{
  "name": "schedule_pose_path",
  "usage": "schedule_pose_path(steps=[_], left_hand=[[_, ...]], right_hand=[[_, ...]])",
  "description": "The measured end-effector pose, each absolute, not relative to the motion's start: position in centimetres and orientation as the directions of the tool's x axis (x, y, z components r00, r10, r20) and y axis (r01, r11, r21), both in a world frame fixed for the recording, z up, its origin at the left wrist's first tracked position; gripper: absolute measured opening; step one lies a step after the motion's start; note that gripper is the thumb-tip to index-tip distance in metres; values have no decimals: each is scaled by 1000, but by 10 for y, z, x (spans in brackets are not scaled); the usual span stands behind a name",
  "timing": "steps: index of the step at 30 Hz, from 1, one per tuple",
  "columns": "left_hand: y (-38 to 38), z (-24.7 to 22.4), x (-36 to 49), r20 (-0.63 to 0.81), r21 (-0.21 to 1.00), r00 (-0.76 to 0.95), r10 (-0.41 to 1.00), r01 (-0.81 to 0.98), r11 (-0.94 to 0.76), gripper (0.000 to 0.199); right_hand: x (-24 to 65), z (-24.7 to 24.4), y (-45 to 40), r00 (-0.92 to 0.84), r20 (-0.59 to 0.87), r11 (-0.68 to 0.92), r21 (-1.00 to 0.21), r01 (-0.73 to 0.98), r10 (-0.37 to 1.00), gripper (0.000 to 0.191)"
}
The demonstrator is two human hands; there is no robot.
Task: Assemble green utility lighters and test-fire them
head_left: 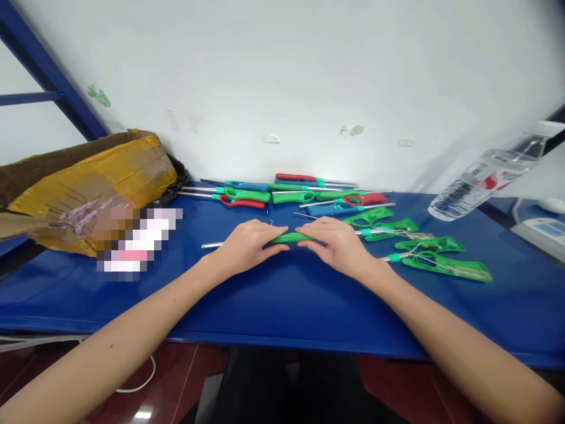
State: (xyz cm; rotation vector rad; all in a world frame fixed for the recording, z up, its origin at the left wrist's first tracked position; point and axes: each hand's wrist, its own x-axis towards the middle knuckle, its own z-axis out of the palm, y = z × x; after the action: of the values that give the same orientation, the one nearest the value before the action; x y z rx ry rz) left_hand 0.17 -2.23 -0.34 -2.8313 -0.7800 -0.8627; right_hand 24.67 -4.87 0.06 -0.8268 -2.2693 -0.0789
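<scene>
Both hands grip one green long-necked gas lighter (291, 237), held level just above the blue table. My left hand (247, 247) is closed round its left part, and its metal tube sticks out to the left. My right hand (338, 244) pinches the right end of the green handle, thumb and fingers pressed on it. Past my right hand lie opened lighters with split green handle shells (445, 267), their inner parts and wires showing. Behind the hands, several whole lighters in green, red (247, 202) and blue (329, 209) lie in rows.
A cardboard box with yellow tape (88, 182) stands at the left, a blurred patch beside it. At the right are a tilted-looking water bottle (489, 174) and a white device with a display (545, 232). A white wall (282, 70) rises behind the blue table (273, 312).
</scene>
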Motion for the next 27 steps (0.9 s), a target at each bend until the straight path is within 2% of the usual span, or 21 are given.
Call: schedule_pose_path(steps=[3,7,11,17,22,27], left_hand=[[-23,-5,5,556,34,724,409,472,-881,29],[-22,-2,4,575,45,716,397,457,-888,29],[-20,0,1,548,65,732,405,446,-893,31],[-18,-1,0,529,108,735,424,437,-893,39],[-21,-1,2,479,120,758,443,443,-888,38],[-21,-5,3,493,98,757,429,441,-892,39]], right_hand=[[243,4,-51,-545,624,780,-177,600,561,21],[256,11,-51,-515,621,752,-193,630,590,31],[270,12,-48,-511,610,747,-216,628,606,21],[269,7,-47,-526,593,748,-210,629,609,21],[266,9,-49,-512,497,681,-253,687,701,22],[261,6,-48,-583,501,748,-231,622,640,22]])
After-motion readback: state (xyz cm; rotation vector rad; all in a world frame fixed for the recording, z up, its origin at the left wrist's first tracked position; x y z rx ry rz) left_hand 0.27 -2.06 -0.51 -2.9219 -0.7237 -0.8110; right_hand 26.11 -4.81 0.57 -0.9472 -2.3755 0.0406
